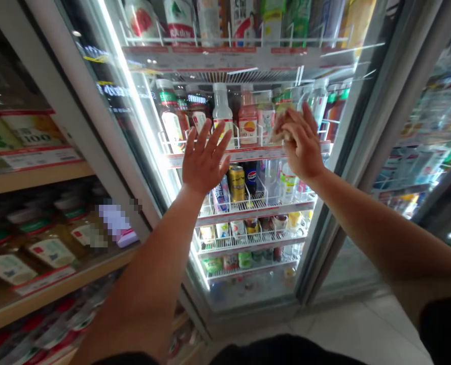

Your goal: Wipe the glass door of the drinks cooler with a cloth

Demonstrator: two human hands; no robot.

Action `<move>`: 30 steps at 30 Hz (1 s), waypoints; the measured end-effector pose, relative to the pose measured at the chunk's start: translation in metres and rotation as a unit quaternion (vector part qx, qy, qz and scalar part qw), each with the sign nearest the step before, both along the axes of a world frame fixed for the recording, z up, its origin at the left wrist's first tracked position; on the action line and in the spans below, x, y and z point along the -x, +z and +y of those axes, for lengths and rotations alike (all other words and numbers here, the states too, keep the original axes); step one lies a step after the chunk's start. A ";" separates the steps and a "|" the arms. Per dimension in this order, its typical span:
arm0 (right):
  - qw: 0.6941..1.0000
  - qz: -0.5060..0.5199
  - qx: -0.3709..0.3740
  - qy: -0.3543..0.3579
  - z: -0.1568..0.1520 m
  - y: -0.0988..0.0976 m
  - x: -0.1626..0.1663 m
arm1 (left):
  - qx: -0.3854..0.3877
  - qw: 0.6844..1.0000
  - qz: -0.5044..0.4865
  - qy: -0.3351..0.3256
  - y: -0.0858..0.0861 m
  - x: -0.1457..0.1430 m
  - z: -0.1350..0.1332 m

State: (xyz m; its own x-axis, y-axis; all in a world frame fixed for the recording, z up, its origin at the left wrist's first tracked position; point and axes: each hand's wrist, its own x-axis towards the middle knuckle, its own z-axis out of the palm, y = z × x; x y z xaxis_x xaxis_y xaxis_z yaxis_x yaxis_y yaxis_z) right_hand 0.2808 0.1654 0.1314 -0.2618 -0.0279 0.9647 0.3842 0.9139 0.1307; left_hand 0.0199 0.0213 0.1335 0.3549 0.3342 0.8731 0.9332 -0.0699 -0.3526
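My left hand [204,159] is raised with its fingers spread, flat against or just off the glass door [248,284] of a lit drinks fridge. My right hand [303,144] is up beside it, fingers curled over a small crumpled pale thing [284,133], held against the same glass at the level of the bottle shelf [248,153]. Behind the glass stand bottles [222,114] on that shelf and cans [236,182] on the wire rack below. Whether the pale thing is a cloth or a tissue I cannot make out.
An open wooden shelf unit [31,177] with jars and packets stands at the left. A second glass fridge door [419,152] is at the right. Pale floor tiles [362,329] lie below. More wire racks [248,243] of small cups fill the fridge's lower part.
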 end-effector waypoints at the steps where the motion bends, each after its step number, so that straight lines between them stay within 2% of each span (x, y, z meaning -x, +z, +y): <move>1: 1.000 0.005 0.004 0.004 0.000 -0.002 0.001 | -0.004 1.000 0.004 0.005 0.000 0.000 0.000; 5: 0.997 -0.078 -0.011 0.026 -0.009 -0.019 0.004 | -0.016 0.999 0.020 0.024 0.000 -0.001 -0.002; 7: 0.995 -0.095 -0.013 0.026 -0.011 -0.018 0.004 | -0.011 1.000 0.017 0.022 0.000 -0.002 -0.003; 12: 1.000 -0.004 0.006 0.023 -0.007 -0.009 0.001 | -0.018 0.999 0.022 0.031 0.001 -0.002 -0.003; 18: 0.993 -0.096 -0.029 0.062 -0.004 -0.030 -0.003 | -0.008 0.999 0.017 0.032 0.001 -0.002 -0.003; 23: 0.999 -0.016 -0.015 0.039 0.003 -0.024 -0.011 | 0.014 1.000 -0.009 0.024 0.002 -0.002 -0.003; 26: 0.999 -0.033 -0.010 0.024 0.005 -0.041 -0.016 | 0.031 0.999 -0.024 0.011 0.002 -0.002 -0.003; 28: 0.996 -0.081 -0.018 0.025 0.007 -0.055 -0.021 | 0.018 1.000 -0.011 0.022 0.001 -0.001 -0.002; 30: 0.994 -0.105 -0.018 0.024 0.010 -0.060 -0.027 | 0.001 0.999 0.006 0.034 0.001 0.000 0.001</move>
State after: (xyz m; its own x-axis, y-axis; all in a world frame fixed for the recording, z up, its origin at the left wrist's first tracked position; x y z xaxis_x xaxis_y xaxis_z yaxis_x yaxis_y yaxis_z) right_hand 0.3081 0.1756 0.0714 -0.4543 -0.0790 0.8874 0.3015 0.9236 0.2366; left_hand 0.0194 0.0219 0.1341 0.3414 0.3601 0.8682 0.9317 -0.0075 -0.3632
